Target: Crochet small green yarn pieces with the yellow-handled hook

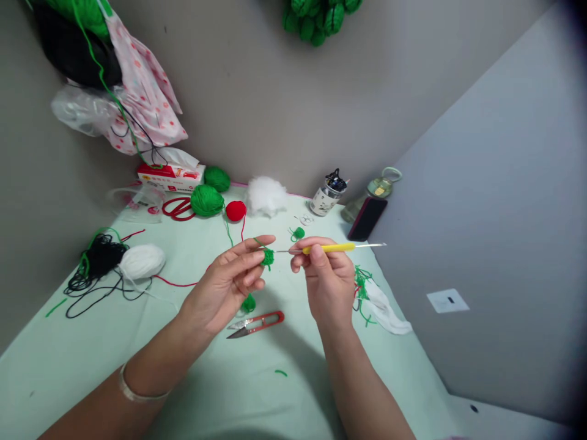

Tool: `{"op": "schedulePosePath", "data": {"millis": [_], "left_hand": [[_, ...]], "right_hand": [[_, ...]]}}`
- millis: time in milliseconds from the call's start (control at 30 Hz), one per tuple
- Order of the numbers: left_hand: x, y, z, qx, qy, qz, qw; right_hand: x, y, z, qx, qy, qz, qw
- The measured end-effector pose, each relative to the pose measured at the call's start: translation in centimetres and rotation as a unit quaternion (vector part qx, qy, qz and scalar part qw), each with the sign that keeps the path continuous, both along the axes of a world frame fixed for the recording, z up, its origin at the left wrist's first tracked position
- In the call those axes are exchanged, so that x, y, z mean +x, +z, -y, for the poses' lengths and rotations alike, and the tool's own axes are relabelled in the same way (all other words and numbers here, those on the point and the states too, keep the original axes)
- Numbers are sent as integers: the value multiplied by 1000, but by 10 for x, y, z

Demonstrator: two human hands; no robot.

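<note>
From where I stand, the pale green surface (82, 360) is the biggest thing, filling the corner between the walls. Over it are 2 bare arms. The left hand (224, 278) is partly curled, thumb pressed toward the fingers in a pinch, with the index finger extended. The right hand (328, 278) is folded in a firmer grip, thumb laid on top. Farther left spreads a tangle of black yarn (96, 263), touching a white yarn ball (143, 261). White stuffing (266, 195) sits near the back wall, with a green yarn ball (206, 200) to its left and a smaller red yarn ball (236, 211) between them. The yellow-handled hook (337, 248) lies across the right hand, pinched by thumb and fingers, its slim inner end reaching the left hand's work. Red-handled snips (266, 321) lie on the surface below the hands. The small green crochet piece (268, 256) is held above the surface at the left hand's fingertips. Smallest is 1 green yarn snippet (280, 373), nearest me.
</note>
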State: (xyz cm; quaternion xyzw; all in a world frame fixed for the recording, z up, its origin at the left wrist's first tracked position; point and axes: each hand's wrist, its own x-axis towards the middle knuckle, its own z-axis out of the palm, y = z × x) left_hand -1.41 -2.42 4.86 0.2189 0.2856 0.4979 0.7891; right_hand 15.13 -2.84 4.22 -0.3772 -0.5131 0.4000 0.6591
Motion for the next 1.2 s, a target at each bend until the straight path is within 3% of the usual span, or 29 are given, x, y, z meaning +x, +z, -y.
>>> {"op": "schedulePosePath", "data": {"millis": [167, 433, 600, 867, 1033, 1200], "left_hand": [[7, 0, 7, 71, 8, -75, 995], [4, 2, 6, 67, 15, -104, 992], [3, 3, 8, 74, 24, -112, 991], [4, -1, 6, 105, 45, -125, 986], [5, 2, 7, 117, 53, -132, 983], [6, -2, 10, 154, 74, -168, 971]], "right_hand": [[-6, -4, 2, -12, 39, 23, 999], [-1, 0, -1, -45, 80, -75, 993], [1, 1, 1, -22, 62, -25, 998], [0, 6, 13, 108, -43, 159, 980], [2, 3, 15, 199, -77, 265, 940], [3, -2, 13, 307, -82, 310, 896]]}}
